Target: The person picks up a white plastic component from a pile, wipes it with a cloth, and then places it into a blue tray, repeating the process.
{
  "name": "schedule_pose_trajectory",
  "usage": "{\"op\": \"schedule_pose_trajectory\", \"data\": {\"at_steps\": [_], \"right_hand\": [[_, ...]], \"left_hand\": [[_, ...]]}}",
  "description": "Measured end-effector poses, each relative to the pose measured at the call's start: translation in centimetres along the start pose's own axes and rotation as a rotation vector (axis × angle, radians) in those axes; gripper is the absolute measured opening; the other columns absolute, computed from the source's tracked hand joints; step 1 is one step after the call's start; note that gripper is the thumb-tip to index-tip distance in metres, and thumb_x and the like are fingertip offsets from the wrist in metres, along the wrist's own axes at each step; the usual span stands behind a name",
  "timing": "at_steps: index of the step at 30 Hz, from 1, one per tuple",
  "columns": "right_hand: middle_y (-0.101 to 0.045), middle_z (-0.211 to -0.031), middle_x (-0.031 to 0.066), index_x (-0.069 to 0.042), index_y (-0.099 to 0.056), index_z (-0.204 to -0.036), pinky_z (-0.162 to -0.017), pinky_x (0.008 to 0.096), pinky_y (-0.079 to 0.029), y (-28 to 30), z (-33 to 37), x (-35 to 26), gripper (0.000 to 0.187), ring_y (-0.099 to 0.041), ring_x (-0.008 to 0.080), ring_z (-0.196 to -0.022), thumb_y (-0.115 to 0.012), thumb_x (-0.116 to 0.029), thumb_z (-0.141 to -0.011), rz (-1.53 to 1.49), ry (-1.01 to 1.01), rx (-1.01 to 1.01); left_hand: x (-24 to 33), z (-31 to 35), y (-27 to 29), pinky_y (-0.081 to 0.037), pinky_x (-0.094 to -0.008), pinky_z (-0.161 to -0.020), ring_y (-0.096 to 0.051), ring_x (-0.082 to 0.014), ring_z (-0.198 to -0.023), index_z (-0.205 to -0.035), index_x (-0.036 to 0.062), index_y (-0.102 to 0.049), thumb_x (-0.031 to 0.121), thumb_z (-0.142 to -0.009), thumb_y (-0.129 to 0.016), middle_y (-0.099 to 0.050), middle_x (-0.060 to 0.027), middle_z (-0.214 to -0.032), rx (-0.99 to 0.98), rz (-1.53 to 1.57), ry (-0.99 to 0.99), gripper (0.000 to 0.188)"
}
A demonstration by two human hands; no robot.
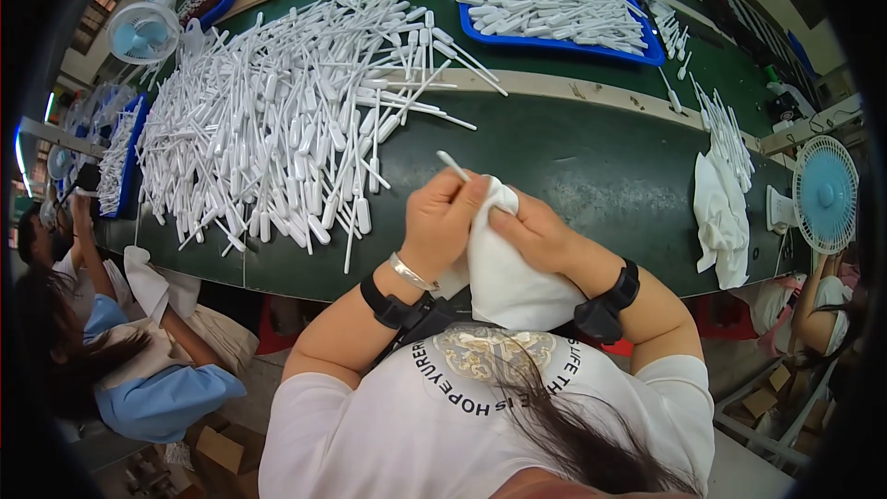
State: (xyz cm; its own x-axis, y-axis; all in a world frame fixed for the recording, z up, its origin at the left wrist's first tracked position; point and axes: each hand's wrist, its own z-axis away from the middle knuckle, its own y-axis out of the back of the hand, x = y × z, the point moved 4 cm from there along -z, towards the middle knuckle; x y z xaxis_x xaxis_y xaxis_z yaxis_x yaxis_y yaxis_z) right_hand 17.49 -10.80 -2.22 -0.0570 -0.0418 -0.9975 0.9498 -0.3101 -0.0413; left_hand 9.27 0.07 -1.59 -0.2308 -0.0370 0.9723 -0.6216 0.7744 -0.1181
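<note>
Left fingers (473, 192) pinch a white stick (451, 164); right fingers (508, 225) grip a white cloth (517, 285) beside it, before the desk (591, 185). Wiping seems underway; the big heap (268, 120) at left probably remains, though finished sticks cannot be told apart.

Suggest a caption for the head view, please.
Left grip on a white stick, right grip on a white cloth, beside a heap of white sticks.

Dark green worktable (610, 162), grey floor (270, 366), bright strip light (21, 164) and window (100, 6) at left.
</note>
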Motion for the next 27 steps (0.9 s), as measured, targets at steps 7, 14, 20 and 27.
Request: {"op": "schedule_pose_trajectory", "data": {"at_steps": [7, 14, 20, 27], "right_hand": [[-0.058, -0.088, 0.0022, -0.001, -0.052, -0.103, -0.071, 0.0249, -0.043, 0.6, 0.3, -0.6, 0.027, -0.053, 0.0096, -0.079, -0.041, -0.022, -0.09, 0.126, -0.031, -0.097], [-0.058, -0.088, 0.0029, -0.001, -0.05, -0.105, -0.07, 0.025, -0.043, 0.4, -0.4, 0.9, 0.028, -0.053, 0.0103, -0.078, -0.044, -0.023, -0.089, 0.002, -0.03, 0.024], [-0.057, -0.088, 0.0028, -0.002, -0.048, -0.107, -0.069, 0.0255, -0.044, -0.1, 0.2, -0.6, 0.03, -0.054, 0.0111, -0.078, -0.046, -0.025, -0.088, 0.442, 0.119, -0.048], [-0.057, -0.092, 0.0032, -0.003, -0.049, -0.108, -0.07, 0.0244, -0.045, 0.9, -0.2, 0.7, 0.029, -0.056, 0.0108, -0.08, -0.046, -0.025, -0.089, -0.272, -0.068, 0.005]], "left_hand": [[0.5, 0.0, 1.0, -0.034, -0.0175, -0.038, -0.043, -0.005, -0.042, -0.078, 0.0027, -0.055, 0.019, -0.086, -0.052, -0.051, -0.0011, -0.057, 0.071, 0.321, 0.17, 0.018], [0.1, -0.4, 2.0, -0.035, -0.0175, -0.038, -0.045, -0.0053, -0.043, -0.077, 0.0021, -0.054, 0.018, -0.086, -0.053, -0.051, -0.0015, -0.057, 0.198, 0.446, 0.186, 0.018], [0.0, 0.5, 0.8, -0.034, -0.0171, -0.037, -0.044, -0.007, -0.04, -0.08, 0.0019, -0.053, 0.017, -0.086, -0.052, -0.052, -0.002, -0.056, 0.063, 0.199, 0.185, 0.016], [0.6, 0.1, 0.8, -0.038, -0.0226, -0.042, -0.05, -0.0102, -0.048, -0.082, 0.0024, -0.055, 0.012, -0.082, -0.056, -0.054, -0.0034, -0.062, 0.124, 0.2, 0.001, 0.009]]}}
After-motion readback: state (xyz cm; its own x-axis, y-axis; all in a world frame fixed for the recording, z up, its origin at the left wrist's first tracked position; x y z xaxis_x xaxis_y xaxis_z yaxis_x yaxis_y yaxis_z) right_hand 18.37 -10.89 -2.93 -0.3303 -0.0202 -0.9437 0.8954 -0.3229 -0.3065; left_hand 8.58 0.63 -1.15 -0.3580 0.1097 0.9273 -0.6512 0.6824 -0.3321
